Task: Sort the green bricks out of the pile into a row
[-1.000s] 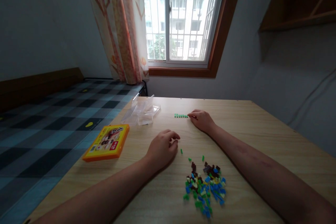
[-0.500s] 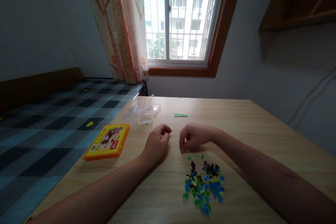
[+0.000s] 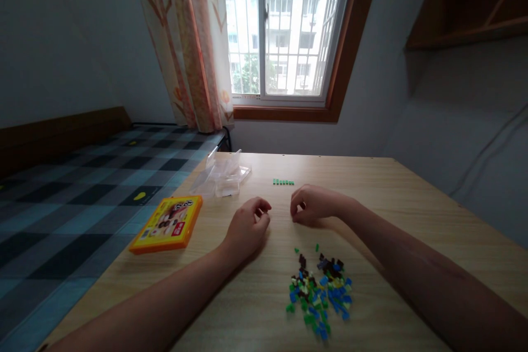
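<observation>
My left hand (image 3: 249, 226) rests on its side on the table, fingers loosely curled, with a gap between thumb and forefinger and nothing in it. My right hand (image 3: 311, 202) is in a pinch, fingertips down near the tabletop, between the brick pile and the row of green bricks. The small green building brick at its fingertips a moment ago is now hidden by the fingers. Beyond the hands stands a short row of several small green bricks (image 3: 283, 182). Nearer me lies a loose pile of tiny blue, green, brown and pale bricks (image 3: 319, 291), with a stray green brick (image 3: 317, 247) above it.
A yellow and orange box (image 3: 167, 224) lies left of my left hand on the wooden table (image 3: 371, 181). Behind it sit clear plastic trays (image 3: 226, 173). A bed with a checked cover (image 3: 94, 203) adjoins the left side; a window (image 3: 289, 27) is ahead.
My right hand has moved away from me and slightly right, off the spot where a green brick showed at its fingertips. That spot is now bare. My left hand has barely shifted.
</observation>
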A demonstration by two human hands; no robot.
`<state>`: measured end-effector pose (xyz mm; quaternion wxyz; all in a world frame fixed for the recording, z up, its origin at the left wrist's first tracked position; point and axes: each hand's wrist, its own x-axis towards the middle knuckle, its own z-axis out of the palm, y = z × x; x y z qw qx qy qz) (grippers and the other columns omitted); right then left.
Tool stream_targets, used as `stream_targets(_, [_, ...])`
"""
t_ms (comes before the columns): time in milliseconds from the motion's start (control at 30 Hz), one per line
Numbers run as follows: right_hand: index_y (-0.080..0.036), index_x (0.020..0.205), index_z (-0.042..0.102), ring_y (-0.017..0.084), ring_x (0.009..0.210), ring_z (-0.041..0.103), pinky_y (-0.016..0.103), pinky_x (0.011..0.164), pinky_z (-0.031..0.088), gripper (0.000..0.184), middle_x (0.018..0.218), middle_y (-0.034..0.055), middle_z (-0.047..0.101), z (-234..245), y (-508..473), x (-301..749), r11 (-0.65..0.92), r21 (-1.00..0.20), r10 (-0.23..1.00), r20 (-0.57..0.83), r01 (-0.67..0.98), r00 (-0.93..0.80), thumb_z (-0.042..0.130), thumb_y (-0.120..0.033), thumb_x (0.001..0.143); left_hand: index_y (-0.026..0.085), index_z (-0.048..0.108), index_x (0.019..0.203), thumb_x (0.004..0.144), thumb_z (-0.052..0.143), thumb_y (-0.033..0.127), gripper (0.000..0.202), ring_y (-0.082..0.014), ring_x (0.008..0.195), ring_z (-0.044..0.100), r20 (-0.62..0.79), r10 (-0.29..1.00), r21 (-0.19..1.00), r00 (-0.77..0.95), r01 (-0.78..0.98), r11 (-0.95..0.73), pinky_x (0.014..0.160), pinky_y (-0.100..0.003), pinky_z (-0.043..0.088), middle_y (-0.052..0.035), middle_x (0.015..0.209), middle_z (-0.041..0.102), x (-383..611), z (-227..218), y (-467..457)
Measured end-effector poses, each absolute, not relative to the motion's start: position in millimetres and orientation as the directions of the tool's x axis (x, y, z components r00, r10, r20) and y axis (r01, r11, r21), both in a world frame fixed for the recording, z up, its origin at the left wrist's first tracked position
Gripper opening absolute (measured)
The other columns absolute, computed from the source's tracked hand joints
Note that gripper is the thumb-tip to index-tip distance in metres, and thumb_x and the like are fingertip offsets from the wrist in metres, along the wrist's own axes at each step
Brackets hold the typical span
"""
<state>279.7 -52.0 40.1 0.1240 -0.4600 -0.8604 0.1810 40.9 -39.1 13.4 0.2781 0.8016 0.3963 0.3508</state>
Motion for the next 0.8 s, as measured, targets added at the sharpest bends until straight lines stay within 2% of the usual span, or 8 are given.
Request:
stream_targets(133, [-0.022,0.082,0.080,0.011,0.065,0.058,0.021,0.064,0.042,0.013,0.079,0.0012,0.071,32,-42,309,0.429,-0.307,0.903,0.106,0.850,-0.417,0.069,-0.017,0.077,0.017,0.066,0.085,0.074,0.051,0.009,0.020,-0.0130,0.061,0.054,0.334,0.836,0.728,0.435,0.444,-0.522,0.063,-0.026,0.043,0.0003,0.076,0.064,41,15,-41])
stream_targets(233, [-0.023,0.086,0.080,0.013,0.072,0.062,0.023,0.070,0.044,0.016,0.088,0.0024,0.074,17,-35,327,0.350,-0.226,0.923,0.245,0.909,-0.295,0.064,-0.018,0.082,0.016,0.066,0.085,0.074,0.051,0.009,0.020,-0.0135,0.063,0.055,0.344,0.831,0.725,0.436,0.439,-0.531,0.065,-0.027,0.044,-0.0003,0.078,0.064,42,15,-41])
stream_targets(333, [-0.022,0.090,0.079,0.016,0.085,0.064,0.027,0.080,0.046,0.019,0.095,0.0038,0.074,1,-29,334,0.321,-0.183,0.895,0.380,0.929,-0.234,0.060,-0.021,0.089,0.017,0.066,0.085,0.075,0.051,0.009,0.019,-0.0151,0.068,0.058,0.359,0.817,0.717,0.452,0.426,-0.551,0.066,-0.027,0.045,-0.0013,0.079,0.065,42,13,-41])
stream_targets(533, [-0.020,0.101,0.078,0.019,0.099,0.064,0.030,0.091,0.048,0.027,0.107,0.0071,0.073,-18,-15,326,0.329,-0.224,0.875,0.438,0.918,-0.207,0.052,-0.027,0.096,0.017,0.066,0.085,0.076,0.051,0.009,0.019,-0.0149,0.068,0.057,0.360,0.806,0.700,0.470,0.435,-0.567,0.066,-0.028,0.045,-0.0015,0.079,0.064,43,12,-43])
stream_targets(667, [-0.018,0.109,0.076,0.019,0.101,0.064,0.030,0.094,0.048,0.029,0.111,0.0082,0.072,-21,-14,324,0.297,-0.279,0.869,0.476,0.913,-0.137,0.051,-0.024,0.095,0.017,0.065,0.083,0.075,0.051,0.008,0.019,-0.0150,0.070,0.058,0.350,0.809,0.701,0.472,0.441,-0.561,0.068,-0.028,0.046,-0.0016,0.080,0.065,43,14,-44])
stream_targets(800, [-0.016,0.106,0.076,0.019,0.100,0.065,0.029,0.094,0.048,0.028,0.108,0.0085,0.072,-22,-14,325,0.298,-0.298,0.862,0.492,0.907,-0.121,0.051,-0.021,0.094,0.017,0.065,0.089,0.077,0.051,0.009,0.021,-0.0157,0.071,0.059,0.342,0.814,0.713,0.469,0.435,-0.550,0.069,-0.029,0.046,-0.0018,0.081,0.065,43,12,-43])
